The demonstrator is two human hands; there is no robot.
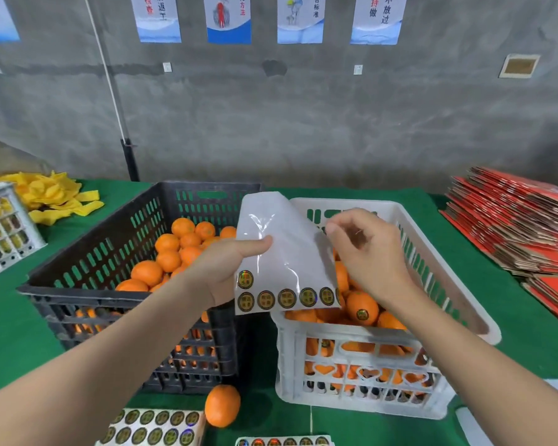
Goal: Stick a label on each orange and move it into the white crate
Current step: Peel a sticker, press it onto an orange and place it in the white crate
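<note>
**Orange by orange: around halfway, sheet nearly spent**

Gripping the label sheet (290, 252) in the left hand (219, 272), thumb pressed down on its upper face, high over the seam between the two crates. Picking at the sheet's right edge with the right hand (371, 255), fingers (339, 227) curled in tight. Pinching a peeled label or only the backing? Impossible to tell from this angle. Down to one row of round labels plus a single extra along the bottom edge, bare glossy backing everywhere above.

Now the score. Plenty banked: looking into the white crate (351, 332) and finding it well filled, with one labelled orange (363, 305) sitting proud near the front. Plenty to go as well: a deep heap of oranges (174, 252) in the black crate (110, 296) just beside it, no labels showing on those. Not forgetting the stray orange (222, 405) lying on the worktop (13, 333) in front of the black crate. Calling it, at a guess, around the middle. Fresh sheets (152, 426) lying ready at the near edge.

Green cloth across the whole worktop. Off to the left, a yellow heap (52, 197) of soft wrappers and a white compartment tray (0, 226); off to the right, stacked flat red cartons (512, 226). Behind, a rough grey concrete wall (303, 123), a row of posters (229, 17) up top, a dark pole (130, 159) with a pale cord running up from it.
</note>
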